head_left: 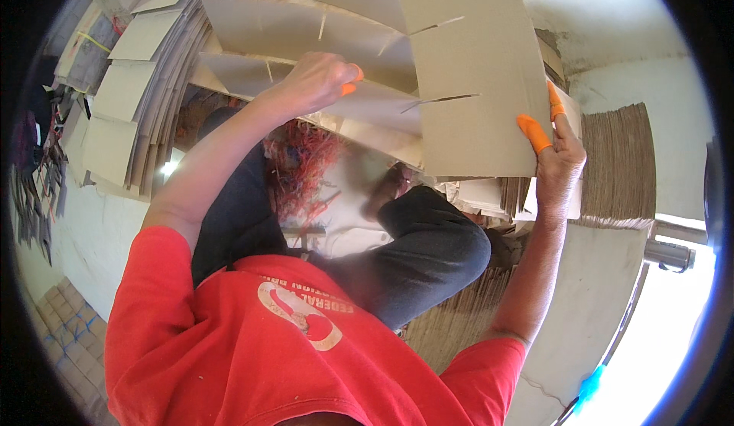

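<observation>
My right hand [562,155], with orange finger covers on its thumb and a finger, grips the lower right edge of a slotted cardboard sheet [482,59]. Two slits run in from the sheet's left side. To its left, my left hand [325,82] is closed, also with orange covers on its fingertips. Whether anything is pinched in it is hidden. Just beyond and beneath that hand stand several slotted cardboard strips [306,29], set on edge in rows.
Stacked cardboard pieces [153,67] rise at the left, and another tall cardboard stack [618,166] is at the right. Red shredded strands [302,166] lie on the floor between my legs. A metal cylinder [670,255] juts out at the far right.
</observation>
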A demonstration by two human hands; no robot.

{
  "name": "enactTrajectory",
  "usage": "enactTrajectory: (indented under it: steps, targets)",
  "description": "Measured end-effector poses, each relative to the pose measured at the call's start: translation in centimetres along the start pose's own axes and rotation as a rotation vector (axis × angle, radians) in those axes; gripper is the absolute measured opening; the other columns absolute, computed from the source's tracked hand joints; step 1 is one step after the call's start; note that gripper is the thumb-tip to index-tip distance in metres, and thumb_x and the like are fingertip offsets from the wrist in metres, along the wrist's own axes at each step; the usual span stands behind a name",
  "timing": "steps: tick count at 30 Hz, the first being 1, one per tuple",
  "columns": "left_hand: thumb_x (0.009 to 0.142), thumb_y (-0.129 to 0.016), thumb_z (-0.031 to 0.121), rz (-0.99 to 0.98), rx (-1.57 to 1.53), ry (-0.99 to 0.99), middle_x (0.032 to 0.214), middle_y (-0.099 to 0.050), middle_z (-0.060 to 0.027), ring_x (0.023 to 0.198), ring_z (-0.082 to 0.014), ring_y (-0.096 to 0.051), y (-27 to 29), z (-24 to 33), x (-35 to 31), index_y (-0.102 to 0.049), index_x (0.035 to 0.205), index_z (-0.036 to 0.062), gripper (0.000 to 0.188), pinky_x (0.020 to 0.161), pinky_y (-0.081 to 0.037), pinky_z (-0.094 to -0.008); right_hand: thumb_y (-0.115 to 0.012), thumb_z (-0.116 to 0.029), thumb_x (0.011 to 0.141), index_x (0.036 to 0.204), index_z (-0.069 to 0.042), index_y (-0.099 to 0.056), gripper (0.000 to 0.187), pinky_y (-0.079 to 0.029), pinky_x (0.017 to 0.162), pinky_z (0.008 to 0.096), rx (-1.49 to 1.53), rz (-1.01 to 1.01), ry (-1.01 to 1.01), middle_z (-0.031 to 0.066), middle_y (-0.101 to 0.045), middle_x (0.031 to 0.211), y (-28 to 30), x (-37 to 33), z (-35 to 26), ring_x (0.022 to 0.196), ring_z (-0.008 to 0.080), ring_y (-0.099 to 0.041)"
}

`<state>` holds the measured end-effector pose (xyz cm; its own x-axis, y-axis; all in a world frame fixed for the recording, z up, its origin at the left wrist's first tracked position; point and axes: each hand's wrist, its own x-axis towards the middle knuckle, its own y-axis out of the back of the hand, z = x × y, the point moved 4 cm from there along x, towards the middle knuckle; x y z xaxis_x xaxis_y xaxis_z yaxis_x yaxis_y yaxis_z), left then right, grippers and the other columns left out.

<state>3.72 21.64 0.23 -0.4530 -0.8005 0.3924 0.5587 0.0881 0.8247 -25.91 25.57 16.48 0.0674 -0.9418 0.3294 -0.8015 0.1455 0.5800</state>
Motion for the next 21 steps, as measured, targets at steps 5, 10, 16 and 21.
enactTrajectory:
  steps: [5, 10, 16, 21]
  targets:
    - [0.077, -0.072, 0.014, 0.007, -0.034, 0.009, 0.077, -0.063, -0.0158, 0.072, -0.0350, -0.062, 0.1, 0.1, -0.2, -0.070, 0.092, 0.0050, 0.017, 0.063, -0.049, -0.0454, -0.068, 0.002, 0.085, 0.139, -0.002, -0.049, 0.057, -0.043, 0.084, 0.0189, -0.128, -0.058, 0.000, 0.0009, -0.064, 0.099, -0.8, 0.3, 0.1, 0.087, 0.0053, -0.050]
    - [0.078, -0.072, 0.015, -0.144, -0.048, 0.031, 0.079, -0.064, -0.0148, 0.074, -0.0342, -0.063, -0.3, -0.6, 1.1, -0.069, 0.096, 0.0047, 0.021, 0.067, -0.050, -0.0455, -0.068, -0.001, 0.087, 0.141, -0.008, -0.049, 0.058, -0.043, 0.081, 0.0177, -0.055, -0.058, 0.040, -0.0011, -0.064, 0.098, -1.3, 0.6, -0.1, 0.085, 0.0036, -0.049]
    - [0.077, -0.073, 0.015, 0.220, 0.177, -0.008, 0.083, -0.065, -0.0168, 0.084, -0.0335, -0.064, 4.1, -4.7, 7.6, -0.067, 0.099, 0.0042, 0.025, 0.074, -0.050, -0.0452, -0.068, -0.001, 0.087, 0.140, -0.009, -0.050, 0.057, -0.044, 0.079, 0.0181, -0.223, -0.045, 0.025, -0.0005, -0.066, 0.101, -1.6, 0.3, 0.4, 0.085, 0.0037, -0.050]
    - [0.075, -0.070, 0.006, -0.145, 0.319, 0.111, 0.081, -0.064, -0.0157, 0.080, -0.0354, -0.063, 0.9, -7.6, 10.0, -0.061, 0.082, 0.0037, 0.011, 0.067, -0.049, -0.0456, -0.070, -0.005, 0.086, 0.139, -0.009, -0.051, 0.056, -0.044, 0.078, 0.0197, -0.150, -0.006, 0.083, 0.0004, -0.066, 0.099, -2.0, 0.0, 0.2, 0.083, 0.0043, -0.049]
